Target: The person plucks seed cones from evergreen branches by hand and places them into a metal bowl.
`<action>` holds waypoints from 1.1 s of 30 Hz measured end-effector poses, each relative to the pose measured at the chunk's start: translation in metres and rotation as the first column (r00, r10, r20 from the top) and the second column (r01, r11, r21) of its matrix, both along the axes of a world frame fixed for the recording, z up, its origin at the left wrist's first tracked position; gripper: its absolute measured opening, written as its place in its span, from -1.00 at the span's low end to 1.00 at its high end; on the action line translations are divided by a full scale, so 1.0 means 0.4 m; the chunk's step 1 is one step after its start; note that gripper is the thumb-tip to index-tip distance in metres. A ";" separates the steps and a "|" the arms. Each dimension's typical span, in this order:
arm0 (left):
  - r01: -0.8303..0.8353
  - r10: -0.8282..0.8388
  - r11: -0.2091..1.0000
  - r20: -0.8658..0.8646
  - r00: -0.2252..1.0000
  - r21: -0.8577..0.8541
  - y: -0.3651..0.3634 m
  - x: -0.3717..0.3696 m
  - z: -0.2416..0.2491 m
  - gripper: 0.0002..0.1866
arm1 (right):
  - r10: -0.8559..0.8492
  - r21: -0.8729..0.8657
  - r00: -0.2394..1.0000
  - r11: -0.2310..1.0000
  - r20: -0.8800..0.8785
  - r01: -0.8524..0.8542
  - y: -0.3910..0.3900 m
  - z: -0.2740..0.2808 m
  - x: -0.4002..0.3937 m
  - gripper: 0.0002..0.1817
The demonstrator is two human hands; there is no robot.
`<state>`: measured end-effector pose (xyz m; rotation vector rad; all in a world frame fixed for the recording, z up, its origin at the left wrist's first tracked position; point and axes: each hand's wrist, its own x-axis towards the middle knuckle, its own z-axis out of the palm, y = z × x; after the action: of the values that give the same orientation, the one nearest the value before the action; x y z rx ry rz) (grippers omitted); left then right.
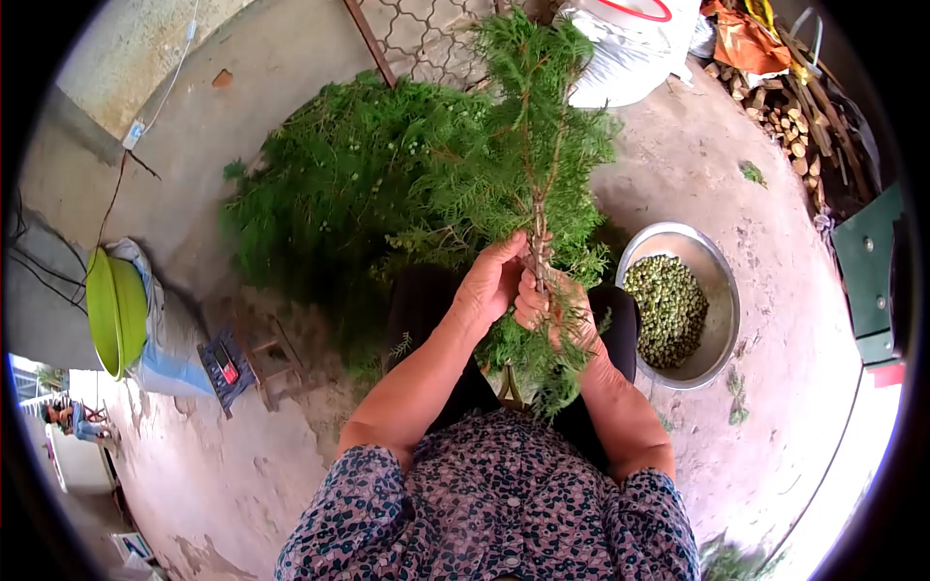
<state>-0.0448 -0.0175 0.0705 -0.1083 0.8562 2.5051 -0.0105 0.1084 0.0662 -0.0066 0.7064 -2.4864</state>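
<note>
A leafy evergreen branch [542, 126] stands up in front of my body, its woody stems gathered at the lower end. My left hand [492, 279] closes on the stems from the left, thumb uppermost. Just below and to the right, my right hand [557, 308] is wrapped round the same stems, partly covered by hanging sprigs. Beyond my knees lies a large heap of cut green branches [329, 174] dotted with small pale cones. At my right knee sits a metal bowl [719, 334] holding many small green cones [666, 312].
To the left are a lime-green basin [114, 310], a pale sack [170, 349] and a low wooden stool [276, 363]. A white bag [630, 58] stands ahead, with stacked firewood [785, 131] at far right. A person [77, 421] is in the left distance.
</note>
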 end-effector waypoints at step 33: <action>-0.497 0.472 0.860 -0.193 0.860 -0.113 -0.006 0.055 0.019 -0.79 | -0.085 0.458 0.992 0.881 -0.093 0.118 0.023 -0.033 0.015 -0.78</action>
<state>-0.0230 -0.0198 0.0779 -0.2024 1.2245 2.9407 -0.0045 0.1176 0.0529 0.1230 1.3487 -2.3591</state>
